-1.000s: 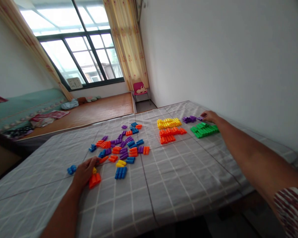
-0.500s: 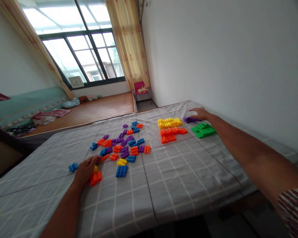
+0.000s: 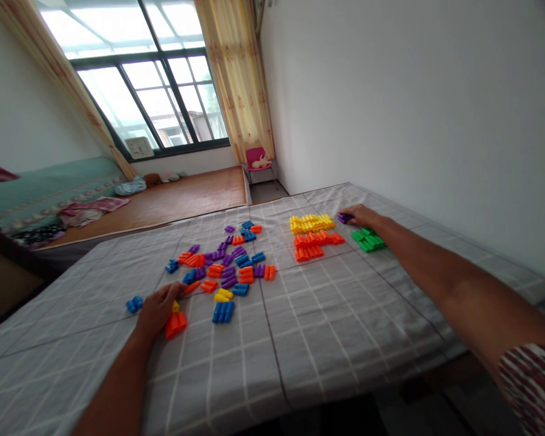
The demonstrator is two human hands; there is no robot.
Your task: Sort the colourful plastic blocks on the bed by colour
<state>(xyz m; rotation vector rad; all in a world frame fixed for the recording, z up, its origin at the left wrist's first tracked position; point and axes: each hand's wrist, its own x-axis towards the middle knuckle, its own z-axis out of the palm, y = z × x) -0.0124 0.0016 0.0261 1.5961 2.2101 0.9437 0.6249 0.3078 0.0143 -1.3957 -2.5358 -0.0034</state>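
My right hand (image 3: 363, 216) is at the far right of the table, its fingers closed around purple tube-shaped plastic blocks (image 3: 344, 218) and partly covering them. Just in front of that wrist lie green blocks (image 3: 367, 240), with yellow blocks (image 3: 311, 223) and orange blocks (image 3: 317, 241) grouped to its left. On the left side, my left hand (image 3: 160, 307) rests low over the cloth, fingers curled and pinched at one end of an orange block (image 3: 192, 287). A yellow block (image 3: 175, 306) and an orange block cluster (image 3: 176, 325) sit beside this hand, partly under it.
Mixed purple, orange and blue blocks (image 3: 227, 260) lie scattered at centre left. Nearer me are a blue block cluster (image 3: 223, 312) and, at the left, another blue piece (image 3: 134, 304). A grey checked cloth (image 3: 327, 339) covers the table, with a white wall (image 3: 390, 109) along its right.
My right hand has come down and slightly left, and its fingers have closed over the purple blocks. My left hand has stayed in place.
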